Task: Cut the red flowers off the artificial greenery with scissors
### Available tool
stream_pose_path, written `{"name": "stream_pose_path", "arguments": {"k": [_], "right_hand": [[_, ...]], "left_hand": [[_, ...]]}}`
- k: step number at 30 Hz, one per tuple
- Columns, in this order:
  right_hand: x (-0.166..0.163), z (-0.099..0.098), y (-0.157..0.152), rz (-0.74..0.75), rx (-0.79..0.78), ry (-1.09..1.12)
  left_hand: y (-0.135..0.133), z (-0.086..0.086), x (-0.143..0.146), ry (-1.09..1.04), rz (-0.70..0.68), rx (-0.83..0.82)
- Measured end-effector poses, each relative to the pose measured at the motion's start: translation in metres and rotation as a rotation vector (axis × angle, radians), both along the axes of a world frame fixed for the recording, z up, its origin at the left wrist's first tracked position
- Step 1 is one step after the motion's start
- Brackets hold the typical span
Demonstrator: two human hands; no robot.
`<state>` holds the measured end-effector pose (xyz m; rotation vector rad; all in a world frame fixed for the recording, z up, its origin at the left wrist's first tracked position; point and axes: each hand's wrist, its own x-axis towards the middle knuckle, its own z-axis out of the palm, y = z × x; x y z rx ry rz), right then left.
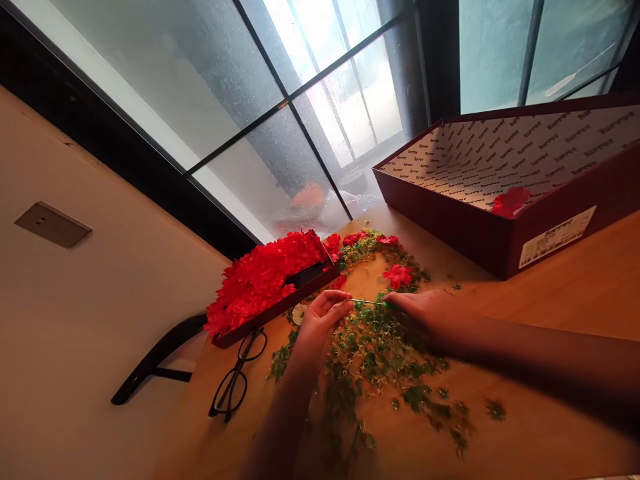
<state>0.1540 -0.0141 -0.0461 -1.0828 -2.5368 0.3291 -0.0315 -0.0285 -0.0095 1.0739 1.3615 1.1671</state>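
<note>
My left hand (323, 317) and my right hand (425, 312) meet over a heap of green artificial foliage (380, 353) on the wooden table (550, 373). Between them stretches a thin green stem (367, 303); each hand pinches one end of it. A single red fabric flower (398, 275) lies just beyond the stem. A shallow dark red tray (270, 313) piled with red flower heads (265, 273) sits to the left of my left hand. What looks like a small pale piece (299, 313) rests by my left fingers.
A large maroon box (500, 233) with a printed lining stands at the right rear, one red flower (510, 200) inside. Black glasses (237, 373) lie near the table's left edge. A window (280, 113) runs behind, with a chair arm (155, 357) below left.
</note>
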Motion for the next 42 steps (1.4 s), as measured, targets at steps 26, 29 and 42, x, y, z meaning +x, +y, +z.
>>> {"name": "stream_pose_path", "arguments": {"k": [26,29,42], "right_hand": [[-0.003,-0.007,-0.007,0.160,0.061,0.040],[-0.004,-0.010,-0.007,0.145,0.051,0.066],[-0.006,-0.010,-0.007,0.144,-0.069,0.143]], "left_hand": [[-0.010,-0.003,0.007,0.182,-0.317,-0.077],[-0.011,0.002,0.008,0.217,-0.343,-0.049],[-0.010,0.009,0.003,0.412,-0.339,0.104]]}}
